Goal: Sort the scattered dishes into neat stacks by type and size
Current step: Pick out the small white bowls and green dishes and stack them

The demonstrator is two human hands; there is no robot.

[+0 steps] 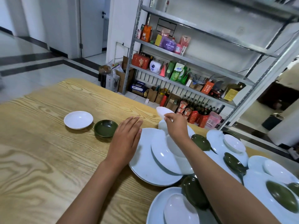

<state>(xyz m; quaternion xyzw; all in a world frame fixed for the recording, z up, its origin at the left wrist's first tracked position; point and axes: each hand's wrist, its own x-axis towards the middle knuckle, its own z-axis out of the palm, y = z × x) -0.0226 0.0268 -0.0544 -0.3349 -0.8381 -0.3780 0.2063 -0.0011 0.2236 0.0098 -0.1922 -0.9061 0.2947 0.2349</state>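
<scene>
While my right hand [177,126] pinches a small white saucer [163,112] above the crowded plate pile [145,162], my left hand [125,141] hovers flat, fingers together, beside the green dish [106,128] and white dish [78,119].

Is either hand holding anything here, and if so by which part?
The right hand holds a small white dish by its near rim, pinched in the fingers and lifted above the pile. The left hand is open and holds nothing.

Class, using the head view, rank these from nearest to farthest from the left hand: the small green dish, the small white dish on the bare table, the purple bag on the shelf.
1. small green dish, just left of the left hand
2. small white dish, further left
3. purple bag, on the shelf beyond the table
</scene>
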